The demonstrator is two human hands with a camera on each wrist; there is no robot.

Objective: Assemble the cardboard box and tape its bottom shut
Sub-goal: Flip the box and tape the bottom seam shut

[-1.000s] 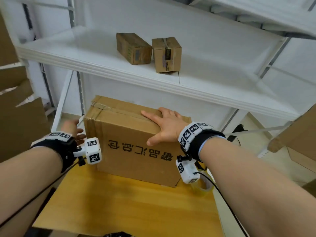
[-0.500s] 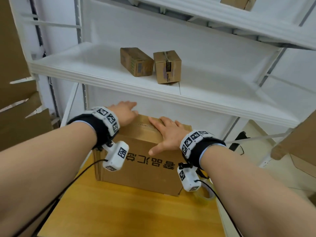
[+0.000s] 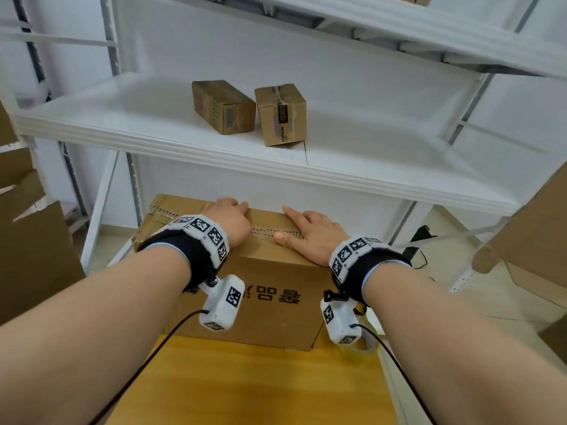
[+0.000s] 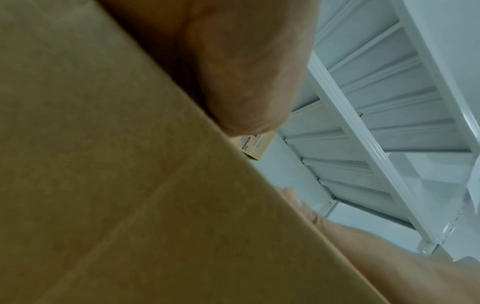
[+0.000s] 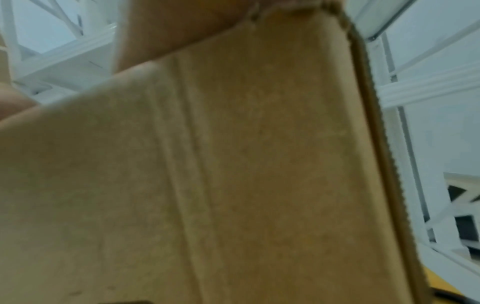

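A brown cardboard box (image 3: 270, 305) with printed characters on its near side stands on the wooden table (image 3: 245, 384). Its top flaps are folded down and meet at a seam (image 3: 267, 232). My left hand (image 3: 233, 216) lies on the far flap just left of the middle. Beside it, my right hand (image 3: 310, 234) presses flat with straight fingers, its thumb on the seam. A clear tape roll (image 3: 363, 349) lies at the box's right corner, partly hidden by the wrist camera. In both wrist views the box (image 4: 130, 185) (image 5: 233, 164) fills the frame, blurred.
A white shelf (image 3: 153, 118) overhangs the box closely and carries two small cardboard boxes (image 3: 222, 105) (image 3: 280, 113). Flat cardboard sheets lean at the left (image 3: 30, 240) and at the right (image 3: 527, 228). The table's right edge runs close to the tape roll.
My left hand has come up from the box's left side onto the top flaps, beside my right hand. The right hand has stayed pressing on the top.
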